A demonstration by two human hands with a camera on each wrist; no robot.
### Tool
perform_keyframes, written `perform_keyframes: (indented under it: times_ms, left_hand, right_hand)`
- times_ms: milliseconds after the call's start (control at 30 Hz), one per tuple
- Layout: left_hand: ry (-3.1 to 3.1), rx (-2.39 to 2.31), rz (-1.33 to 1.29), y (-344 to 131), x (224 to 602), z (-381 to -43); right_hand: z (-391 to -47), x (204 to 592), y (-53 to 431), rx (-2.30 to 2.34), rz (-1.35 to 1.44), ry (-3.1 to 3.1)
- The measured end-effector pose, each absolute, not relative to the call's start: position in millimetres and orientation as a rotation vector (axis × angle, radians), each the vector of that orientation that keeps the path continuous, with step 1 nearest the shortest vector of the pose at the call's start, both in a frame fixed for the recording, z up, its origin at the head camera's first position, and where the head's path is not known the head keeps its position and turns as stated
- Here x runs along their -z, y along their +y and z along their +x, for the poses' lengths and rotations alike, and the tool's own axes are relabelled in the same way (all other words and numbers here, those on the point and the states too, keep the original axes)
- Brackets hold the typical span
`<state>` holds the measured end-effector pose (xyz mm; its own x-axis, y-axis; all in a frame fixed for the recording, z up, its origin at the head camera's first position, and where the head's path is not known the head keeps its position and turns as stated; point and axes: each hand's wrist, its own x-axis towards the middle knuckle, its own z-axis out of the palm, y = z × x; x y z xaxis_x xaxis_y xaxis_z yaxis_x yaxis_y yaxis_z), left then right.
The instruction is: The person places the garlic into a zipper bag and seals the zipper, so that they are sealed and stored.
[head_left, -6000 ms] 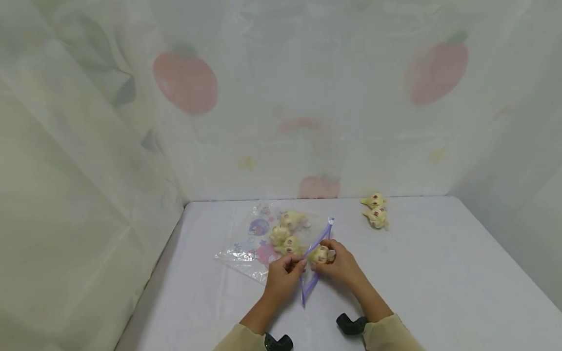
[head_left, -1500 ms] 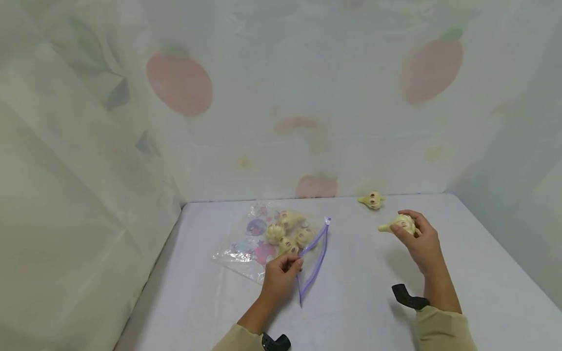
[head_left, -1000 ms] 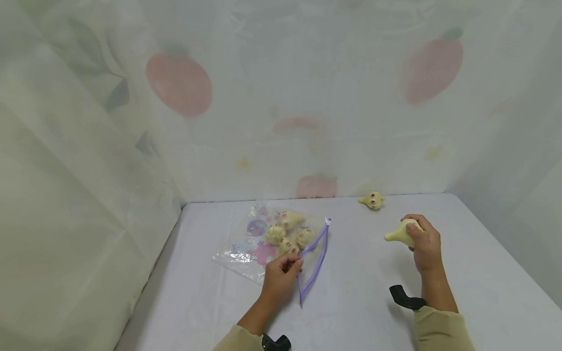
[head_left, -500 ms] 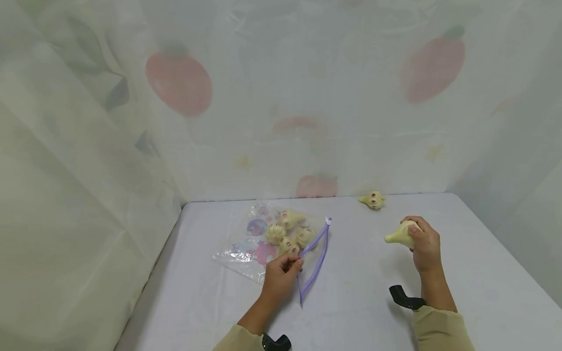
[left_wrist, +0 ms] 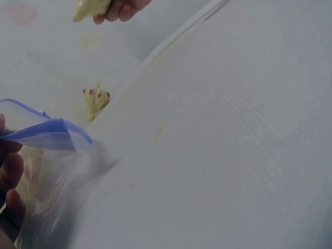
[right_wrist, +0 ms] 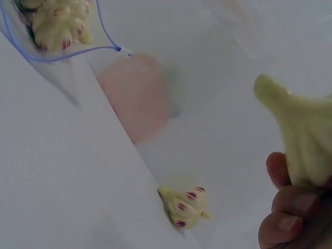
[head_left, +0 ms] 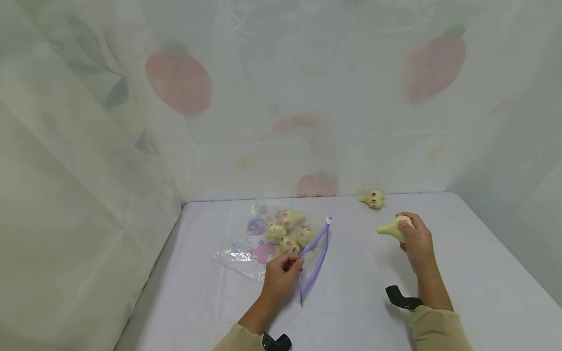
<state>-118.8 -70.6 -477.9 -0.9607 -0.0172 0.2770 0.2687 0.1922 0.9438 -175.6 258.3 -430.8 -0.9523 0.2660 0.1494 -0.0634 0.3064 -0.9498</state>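
My left hand (head_left: 281, 278) pinches the near edge of a clear zip bag (head_left: 239, 253) with a purple zip strip, lying on the table. Its mouth gapes toward the right. Several pale yellow garlic bulbs (head_left: 275, 234) with reddish marks show through the printed plastic. Raised above the table on the right, my right hand (head_left: 419, 246) grips another garlic bulb (head_left: 392, 228), stem pointing left. In the right wrist view this held bulb (right_wrist: 306, 129) is partly cut off by the frame. One loose garlic bulb (head_left: 374, 199) lies at the back edge of the table.
A white-covered table (head_left: 351, 312) meets a pale curtain (head_left: 373, 97) with fruit prints at the back. Further curtain (head_left: 79, 209) hangs along the left side. Black wrist mounts (head_left: 401, 298) sit at both wrists.
One garlic bulb has gone from my right hand into the bag. That hand has picked up one of the two back bulbs, turned it, and now shifts slightly left. The left hand keeps its place.
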Motion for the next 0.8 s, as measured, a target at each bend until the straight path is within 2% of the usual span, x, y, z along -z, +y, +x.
perform_keyframes:
  times_ms: [367,800]
  left_hand:
    - [-2.244,1.861,-0.245,-71,481,-119]
    - [-2.258,1.845,-0.234,-70,476,-119]
  right_hand:
    - [-181,434,243,-1.79,-0.069,-2.523]
    - [-181,448,213,-1.924,0.264,-2.671]
